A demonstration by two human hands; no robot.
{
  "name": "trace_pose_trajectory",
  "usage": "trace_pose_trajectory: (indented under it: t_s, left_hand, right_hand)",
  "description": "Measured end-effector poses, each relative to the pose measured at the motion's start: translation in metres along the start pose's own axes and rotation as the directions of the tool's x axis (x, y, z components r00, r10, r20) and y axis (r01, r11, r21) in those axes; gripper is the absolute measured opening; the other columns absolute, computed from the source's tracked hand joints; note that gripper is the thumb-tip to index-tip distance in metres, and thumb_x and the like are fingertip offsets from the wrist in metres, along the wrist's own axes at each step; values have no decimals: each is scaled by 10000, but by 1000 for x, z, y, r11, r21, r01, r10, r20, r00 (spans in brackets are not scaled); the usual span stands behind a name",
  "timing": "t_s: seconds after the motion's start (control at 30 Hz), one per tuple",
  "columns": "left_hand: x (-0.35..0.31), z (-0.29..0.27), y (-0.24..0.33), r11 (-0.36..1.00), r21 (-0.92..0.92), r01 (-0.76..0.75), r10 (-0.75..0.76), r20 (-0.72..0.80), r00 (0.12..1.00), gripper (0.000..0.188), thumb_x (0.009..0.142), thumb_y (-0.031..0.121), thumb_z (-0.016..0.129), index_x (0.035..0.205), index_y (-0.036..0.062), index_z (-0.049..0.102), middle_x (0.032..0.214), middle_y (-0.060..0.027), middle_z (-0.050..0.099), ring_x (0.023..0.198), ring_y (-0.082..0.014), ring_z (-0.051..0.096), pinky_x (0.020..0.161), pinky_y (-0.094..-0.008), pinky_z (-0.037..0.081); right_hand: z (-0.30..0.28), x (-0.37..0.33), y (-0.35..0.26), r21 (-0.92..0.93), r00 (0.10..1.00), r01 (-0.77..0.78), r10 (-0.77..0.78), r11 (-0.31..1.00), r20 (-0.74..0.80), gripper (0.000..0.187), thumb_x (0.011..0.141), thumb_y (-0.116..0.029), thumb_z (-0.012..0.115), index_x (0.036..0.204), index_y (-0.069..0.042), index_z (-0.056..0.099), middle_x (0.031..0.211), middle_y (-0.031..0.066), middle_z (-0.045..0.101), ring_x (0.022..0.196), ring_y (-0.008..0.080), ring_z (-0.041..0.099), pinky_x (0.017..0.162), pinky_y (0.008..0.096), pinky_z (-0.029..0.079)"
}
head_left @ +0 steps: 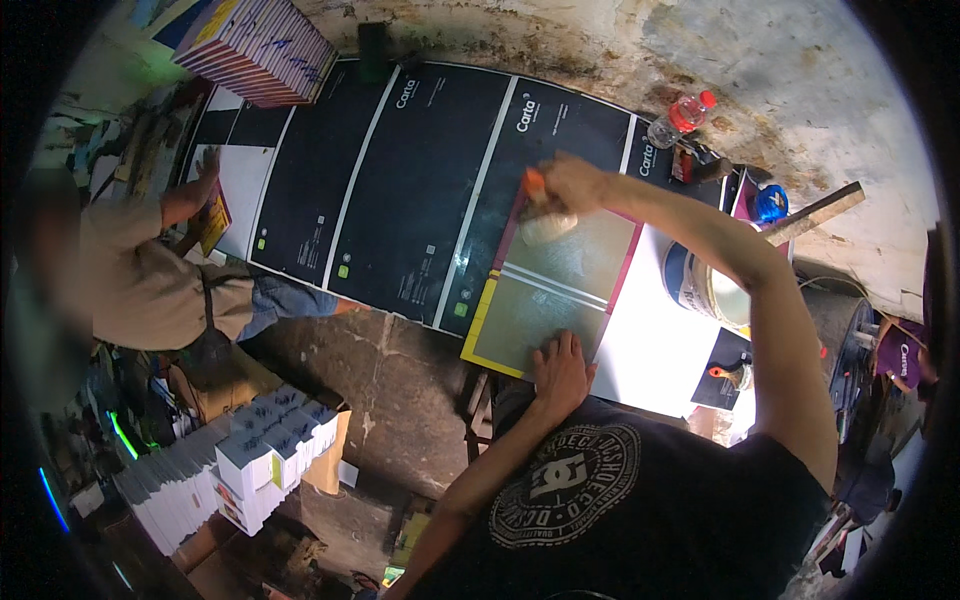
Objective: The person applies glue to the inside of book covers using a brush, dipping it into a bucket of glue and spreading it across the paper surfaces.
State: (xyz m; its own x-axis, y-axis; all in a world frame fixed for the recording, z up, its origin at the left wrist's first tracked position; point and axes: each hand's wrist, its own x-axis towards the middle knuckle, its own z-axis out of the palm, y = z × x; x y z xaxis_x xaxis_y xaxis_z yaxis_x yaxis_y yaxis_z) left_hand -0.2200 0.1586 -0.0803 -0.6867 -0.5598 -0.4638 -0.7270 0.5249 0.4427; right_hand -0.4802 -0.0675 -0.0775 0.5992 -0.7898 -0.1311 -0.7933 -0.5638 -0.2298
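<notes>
My right hand (575, 185) grips a wide brush (548, 228) by its orange handle. Its pale bristles touch the far part of a book cover (545, 325). Two grey-green boards lie on that cover, split by narrow white strips, with maroon and yellow margins around them. The board surfaces look wet and shiny. Near the cover's close edge my left hand (562, 372) lies flat, fingers spread on the lower board. To the right, a bucket (683, 280) with a blue and white side is partly hidden behind my right forearm.
Black printed sheets (410, 190) cover the long table. A second brush (738, 376) lies right of me. Along the wall stand a clear bottle (680, 120) and a blue container (770, 204). At left, a co-worker (160, 270) handles a yellow-edged cover. Book stacks (265, 50) rise far left.
</notes>
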Motion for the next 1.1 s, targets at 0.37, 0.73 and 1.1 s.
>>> trace_pose_trajectory:
  t_s: [0.37,0.73,1.1]
  left_hand:
    - [-2,4,0,1000,15,6,-5,-19,1000,652,913,427,627,1372,-13,484,1370,-149,461,1219,-322,504,986,-552,376]
    - [-3,11,-5,1000,13,8,-7,-36,999,649,913,443,622,1357,-10,486,1367,-154,461,1213,-326,511,998,-560,376]
    - [-1,-16,-40,994,-96,43,-65,-250,966,674,867,419,681,1323,-41,496,1304,-153,485,1208,-333,489,968,-564,406]
  right_hand:
    - [-2,29,-57,203,981,119,-146,972,126,291,855,-380,726,838,-96,667,871,113,652,892,309,621,865,461,447]
    - [9,14,-130,310,955,279,-296,909,8,458,897,-541,649,812,-93,699,815,165,681,758,357,671,781,487,488]
    - [-39,-33,-81,391,869,-156,314,907,-383,289,798,-283,765,996,-90,682,965,164,662,930,386,639,848,484,500]
